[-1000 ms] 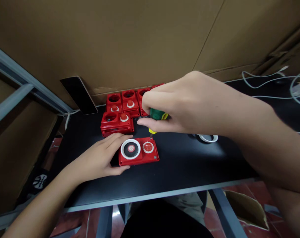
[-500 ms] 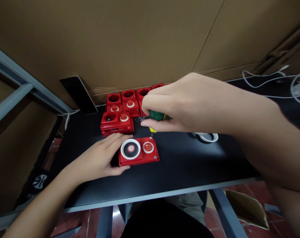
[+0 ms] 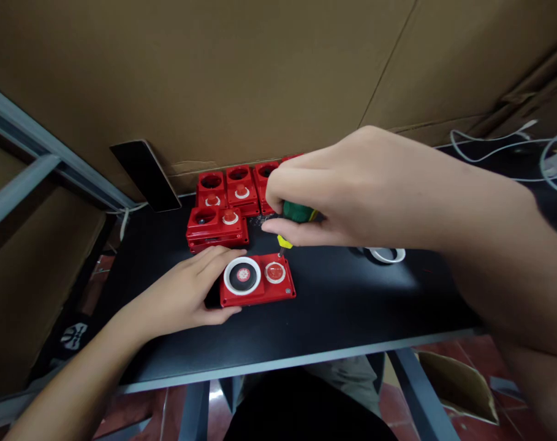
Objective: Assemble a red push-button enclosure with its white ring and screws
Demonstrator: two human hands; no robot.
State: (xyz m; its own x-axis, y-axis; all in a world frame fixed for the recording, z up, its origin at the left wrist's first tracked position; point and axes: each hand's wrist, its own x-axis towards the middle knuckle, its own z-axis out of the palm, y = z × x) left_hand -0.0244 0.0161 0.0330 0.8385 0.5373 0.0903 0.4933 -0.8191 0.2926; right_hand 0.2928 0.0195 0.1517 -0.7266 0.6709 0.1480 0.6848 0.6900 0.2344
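A red alarm box (image 3: 280,294) with a white-ringed black sounder and a clear red lamp lies flat on the black table. My left hand (image 3: 193,288) grips its left end, thumb at the near side and fingers at the far side. Above the box, my right hand (image 3: 324,196) is closed around a green and yellow screwdriver (image 3: 298,212). The screwdriver's tip meets a screw at the box's far right corner. Another screw (image 3: 288,291) sits at the near right corner. My right fingers hide most of the handle.
Several similar red housings (image 3: 216,229) stand behind, near the cardboard wall (image 3: 260,79). A dark phone-like slab (image 3: 147,176) leans at the left. White rings (image 3: 388,256) lie right of the box, beneath my right forearm. White cables (image 3: 485,156) trail at the far right.
My right hand has shifted slightly right and turned, and the screwdriver's tip now meets the far right screw. The left hand and the alarm box have stayed put.
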